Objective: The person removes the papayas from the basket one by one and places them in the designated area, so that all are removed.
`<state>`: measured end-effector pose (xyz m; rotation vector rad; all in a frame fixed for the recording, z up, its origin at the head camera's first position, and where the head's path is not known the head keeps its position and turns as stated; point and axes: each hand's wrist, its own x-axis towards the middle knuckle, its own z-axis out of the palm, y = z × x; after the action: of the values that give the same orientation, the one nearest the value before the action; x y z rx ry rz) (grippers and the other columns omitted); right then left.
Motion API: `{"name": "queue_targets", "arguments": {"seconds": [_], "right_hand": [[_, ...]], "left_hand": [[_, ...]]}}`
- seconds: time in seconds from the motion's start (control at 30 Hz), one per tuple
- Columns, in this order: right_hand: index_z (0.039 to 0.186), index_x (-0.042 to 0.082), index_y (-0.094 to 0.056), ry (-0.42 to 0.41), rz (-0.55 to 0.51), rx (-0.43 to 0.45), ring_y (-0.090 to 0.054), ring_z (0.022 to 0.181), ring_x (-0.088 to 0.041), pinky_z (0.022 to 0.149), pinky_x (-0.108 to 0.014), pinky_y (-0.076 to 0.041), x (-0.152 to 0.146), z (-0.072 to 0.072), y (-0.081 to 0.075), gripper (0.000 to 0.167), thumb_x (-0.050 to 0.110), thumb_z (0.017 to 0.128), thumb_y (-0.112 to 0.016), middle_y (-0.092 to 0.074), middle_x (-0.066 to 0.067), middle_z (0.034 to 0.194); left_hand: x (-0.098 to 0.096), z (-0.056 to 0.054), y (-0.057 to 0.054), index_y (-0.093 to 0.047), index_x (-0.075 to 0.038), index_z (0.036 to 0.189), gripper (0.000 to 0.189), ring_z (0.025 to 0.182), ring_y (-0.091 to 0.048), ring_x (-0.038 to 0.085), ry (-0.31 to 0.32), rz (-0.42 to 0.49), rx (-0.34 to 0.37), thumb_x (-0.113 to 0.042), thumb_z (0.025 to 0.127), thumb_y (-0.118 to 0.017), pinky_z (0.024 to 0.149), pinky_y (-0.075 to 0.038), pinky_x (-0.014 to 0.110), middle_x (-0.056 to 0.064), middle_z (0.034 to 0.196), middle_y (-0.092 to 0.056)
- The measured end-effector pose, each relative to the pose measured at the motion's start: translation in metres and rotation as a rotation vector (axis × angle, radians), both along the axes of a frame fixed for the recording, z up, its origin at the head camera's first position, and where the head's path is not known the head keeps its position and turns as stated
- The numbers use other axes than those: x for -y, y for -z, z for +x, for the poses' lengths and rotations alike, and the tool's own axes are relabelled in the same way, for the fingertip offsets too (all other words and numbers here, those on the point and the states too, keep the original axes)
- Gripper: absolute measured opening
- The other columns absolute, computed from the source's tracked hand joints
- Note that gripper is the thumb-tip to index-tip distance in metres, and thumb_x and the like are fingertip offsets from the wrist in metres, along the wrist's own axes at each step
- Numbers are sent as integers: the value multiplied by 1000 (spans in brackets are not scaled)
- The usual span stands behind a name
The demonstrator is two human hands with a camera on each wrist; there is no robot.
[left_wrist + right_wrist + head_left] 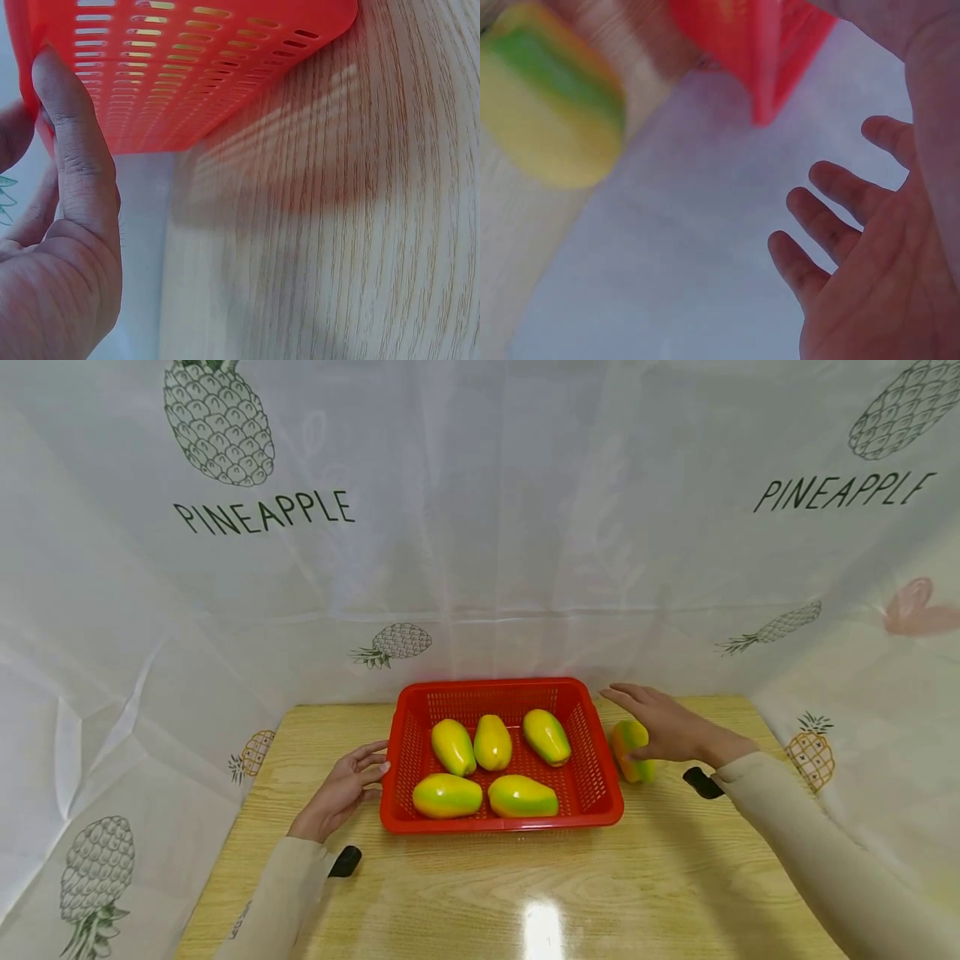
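A red plastic basket [501, 827] with slotted walls stands on the wooden table, with several yellow-green papayas [492, 743] lying in it. At its left side my left hand [341, 793] pinches the rim, one digit lying along the outer wall [187, 67] in the left wrist view. My right hand [663, 722] hovers by the right rim, fingers spread and holding nothing. Another papaya [626, 739] lies on the table just outside the basket, partly covered by that hand in the head view. The right wrist view shows this papaya [551, 97] blurred, apart from the palm.
A white sheet [517, 543] printed with pineapples hangs behind the table and along both sides. The wooden tabletop [450, 902] extends in front of the basket. Black pieces [345, 862] show at both wrists.
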<state>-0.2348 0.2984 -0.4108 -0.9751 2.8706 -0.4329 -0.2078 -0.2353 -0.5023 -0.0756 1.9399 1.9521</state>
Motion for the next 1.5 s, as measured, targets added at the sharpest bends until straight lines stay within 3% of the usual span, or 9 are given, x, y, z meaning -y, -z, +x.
{"name": "queue_targets", "arguments": {"seconds": [0.33,0.7,0.83,1.07,1.5], "right_hand": [[163,5,-36,-73,47,-23,-36,146,-51,116,-71,-34,43,-5,-7,104,21,79,-96,-34,-27,164],[162,4,-37,-174,114,-50,-36,147,-49,121,-68,-29,78,-15,2,105,25,78,-97,-40,-26,161],[164,6,-34,-158,167,-11,-36,148,-47,121,-70,-28,88,-18,6,105,27,82,-94,-36,-26,164],[167,11,-31,-111,243,60,-36,149,-47,119,-66,-35,101,-24,14,106,33,84,-93,-32,-23,167],[168,11,-26,-97,364,151,-32,152,-47,124,-63,-28,117,-37,23,110,31,83,-93,-27,-23,169]], "left_hand": [[0,0,0,-35,-3,162,58,96,-62,10,-5,-7,-1,-10,110,-58,75,-59,25,1,122,-58],[-2,1,-1,-35,-2,162,57,94,-64,10,-8,-11,3,-10,110,-58,75,-59,26,3,123,-57],[-2,1,0,-35,-2,162,57,92,-64,10,-9,-11,2,-10,110,-58,75,-60,26,3,123,-57],[-2,2,-1,-36,-2,162,57,92,-64,10,-10,-14,3,-11,110,-57,77,-60,27,2,123,-59],[-2,0,-1,-34,-2,163,58,93,-65,11,-11,-10,5,-11,111,-57,78,-61,28,4,125,-57]]}}
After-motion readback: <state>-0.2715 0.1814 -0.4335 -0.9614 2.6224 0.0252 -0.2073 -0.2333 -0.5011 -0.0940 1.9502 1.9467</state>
